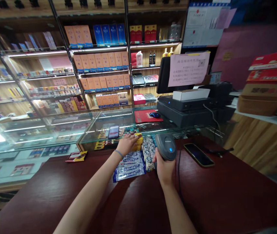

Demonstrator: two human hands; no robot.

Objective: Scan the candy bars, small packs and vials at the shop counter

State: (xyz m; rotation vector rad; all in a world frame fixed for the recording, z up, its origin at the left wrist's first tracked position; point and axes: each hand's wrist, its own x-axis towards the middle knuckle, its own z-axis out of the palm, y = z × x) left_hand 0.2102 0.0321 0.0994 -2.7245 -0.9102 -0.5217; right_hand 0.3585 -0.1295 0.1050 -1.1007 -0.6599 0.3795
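Several yellow packets [138, 145] lie under and just beside the fingertips of the left hand [127, 143], which rests palm down with its fingers stretched forward; I cannot tell whether it pinches one of them. Nearer the person, just below that hand, blue and white packets [130, 169] lie side by side on the dark red table [43, 198]. Small clear bottles [149, 152] stand close together to the right of both lots of packets, between the two hands. The right hand [164, 168] is wrapped around the handle of a dark scanner [166, 146], whose head sits directly above the grip, with a blue light glowing on it. A phone [199, 155] lies to the right of the scanner, apart from the hand, and a black cable [179, 175] runs between them. Well to the left, a red and yellow packet [77, 156] lies by the glass counter [119, 115].
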